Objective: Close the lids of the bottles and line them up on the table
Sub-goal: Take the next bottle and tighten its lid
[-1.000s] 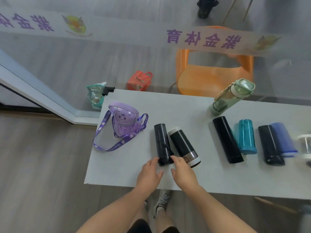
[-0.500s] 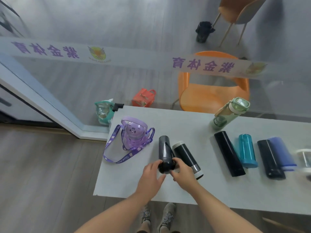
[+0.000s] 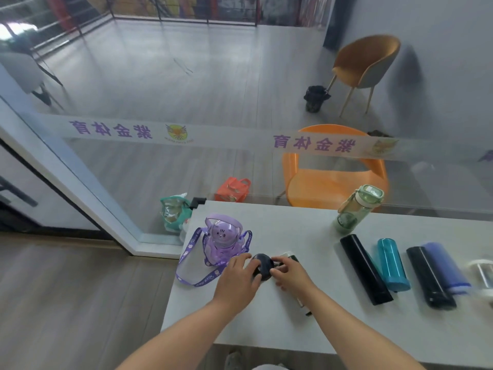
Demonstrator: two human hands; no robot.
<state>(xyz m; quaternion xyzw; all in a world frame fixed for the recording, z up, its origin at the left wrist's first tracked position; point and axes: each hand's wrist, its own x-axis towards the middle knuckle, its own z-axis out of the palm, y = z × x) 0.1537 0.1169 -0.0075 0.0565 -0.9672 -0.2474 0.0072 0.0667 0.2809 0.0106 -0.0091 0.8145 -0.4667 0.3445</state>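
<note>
A black bottle [image 3: 262, 265] stands upright near the front left of the white table [image 3: 293, 228]; I look down on its dark cap. My left hand [image 3: 236, 280] wraps its left side and my right hand [image 3: 289, 273] grips its right side. Behind my right hand lies a black bottle with a silver band [image 3: 302, 303], mostly hidden. A purple bottle with a strap [image 3: 222, 241] stands to the left. To the right lie a long black bottle [image 3: 365, 269], a teal bottle [image 3: 392, 264], another black bottle [image 3: 430, 279] and a blue-purple bottle [image 3: 445, 264]. A green bottle [image 3: 357, 209] stands at the back.
A clear container [image 3: 482, 273] sits at the table's right edge. A glass partition runs behind the table. Beyond it stand an orange chair [image 3: 330, 182], an orange bag [image 3: 232, 189] and a teal bag [image 3: 174, 213] on the floor.
Both hands have taken hold of the black bottle and raised it from lying to upright. The camera has tilted up, showing more of the room.
</note>
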